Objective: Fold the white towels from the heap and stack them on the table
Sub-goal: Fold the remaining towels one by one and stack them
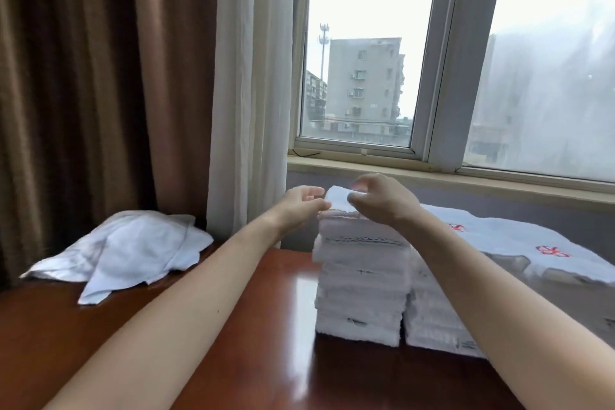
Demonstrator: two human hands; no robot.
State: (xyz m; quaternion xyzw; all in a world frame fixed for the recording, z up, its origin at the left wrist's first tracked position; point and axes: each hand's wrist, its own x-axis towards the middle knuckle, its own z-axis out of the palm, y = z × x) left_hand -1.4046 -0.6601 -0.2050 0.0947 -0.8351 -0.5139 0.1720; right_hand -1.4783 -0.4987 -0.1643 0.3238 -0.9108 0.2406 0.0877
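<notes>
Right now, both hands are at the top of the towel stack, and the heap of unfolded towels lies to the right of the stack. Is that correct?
One thing is wrong: in the head view the heap lies to the left of the stack, not the right. The left hand and the right hand are indeed at its top, at the top towel.

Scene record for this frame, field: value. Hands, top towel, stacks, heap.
left hand: at left edge of top towel, grip unclear
right hand: pinches top towel
stack: tall, folded white towels, on table
second stack: lower, right of the first, touching it
heap: unfolded white towels, left of stack, apart from it
</notes>
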